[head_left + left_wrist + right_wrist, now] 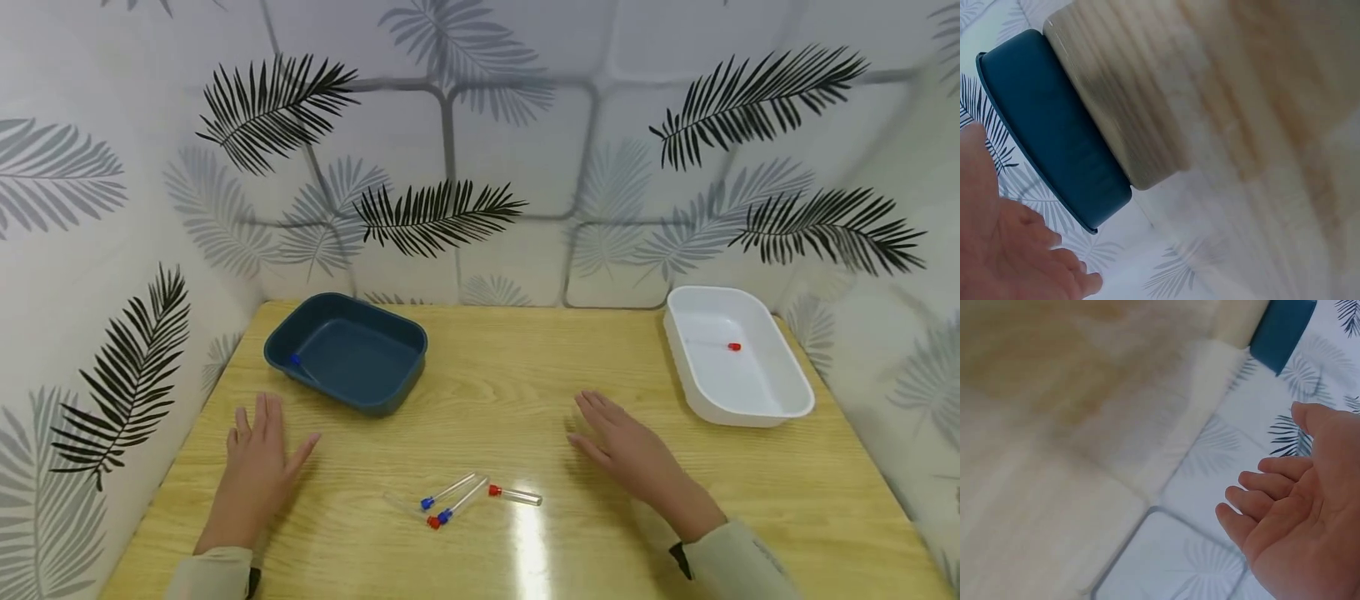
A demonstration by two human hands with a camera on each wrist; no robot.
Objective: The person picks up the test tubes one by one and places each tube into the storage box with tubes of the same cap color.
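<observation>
My left hand (255,467) is at the table's left side, just in front of a dark blue tub (390,404). Its fingers are extended, the thumb stands apart, and it holds nothing. Right of centre, my right hand (637,458) has its fingers loosely extended, also with nothing in it. Between the hands lie several small clear tubes: one with a red cap (495,491) on its own, and a cluster with blue caps (427,503) and another red cap (433,522). A blue-capped tube (296,359) lies inside the dark tub. The right wrist view shows the right palm (1304,519) bare.
A white tub (701,398) stands at the back right, with a red-capped tube (734,346) inside. The light wooden table (525,358) meets a leaf-patterned wall covering (517,150) behind and at both sides. Light glares off the tabletop near the front middle.
</observation>
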